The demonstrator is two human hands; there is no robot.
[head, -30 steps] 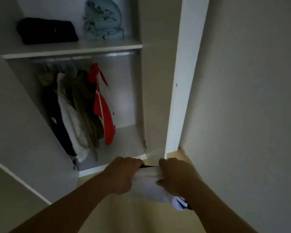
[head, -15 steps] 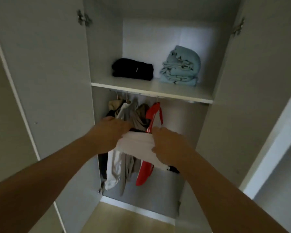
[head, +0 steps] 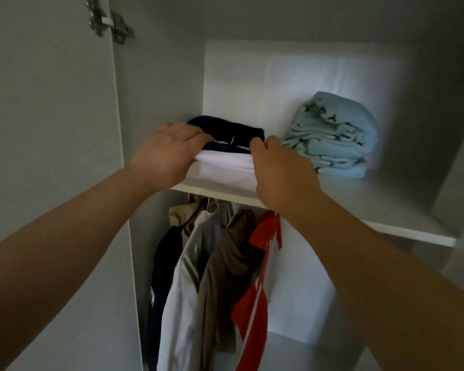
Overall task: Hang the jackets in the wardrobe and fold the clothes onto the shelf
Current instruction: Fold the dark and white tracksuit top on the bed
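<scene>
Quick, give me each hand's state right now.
Left hand: grips the left end of the folded white garment at the shelf front.
Right hand: grips the same garment's right end.

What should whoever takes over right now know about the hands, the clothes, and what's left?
Left hand and right hand grip the ends of the folded white garment, which lies at the shelf front, against the folded black garment.
Folded light blue garment sits to the right on the shelf.
Done: jackets hang on the rail below; two folded items shelved.
Left: settle the white garment and let go. Other clothes still waiting cannot be seen.
</scene>
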